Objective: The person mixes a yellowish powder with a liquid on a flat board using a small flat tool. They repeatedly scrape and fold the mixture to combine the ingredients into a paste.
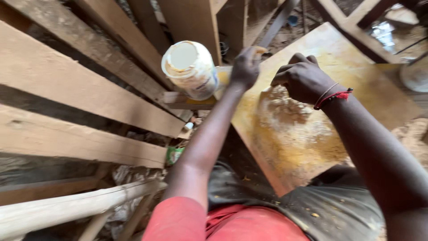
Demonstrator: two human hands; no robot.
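Observation:
A flat yellowish wooden board (356, 89) lies tilted in front of me, smeared with a pale doughy paste (281, 111). My right hand (303, 78), with a red thread band at the wrist, is curled into a fist and presses into the top of the paste. My left hand (245, 67) reaches to the board's far left edge, fingers closed on a small yellowish lump there. A white plastic tub (189, 67), crusted with dried paste and closed with a pale lid, stands just left of that hand on a wooden ledge.
Rough planks (80, 98) slope across the left side, with a pale round pole (67, 207) below them. More timber and frame pieces (347, 22) stand behind the board. Sawdust (414, 134) covers the ground at right. My lap in grey and red cloth fills the bottom.

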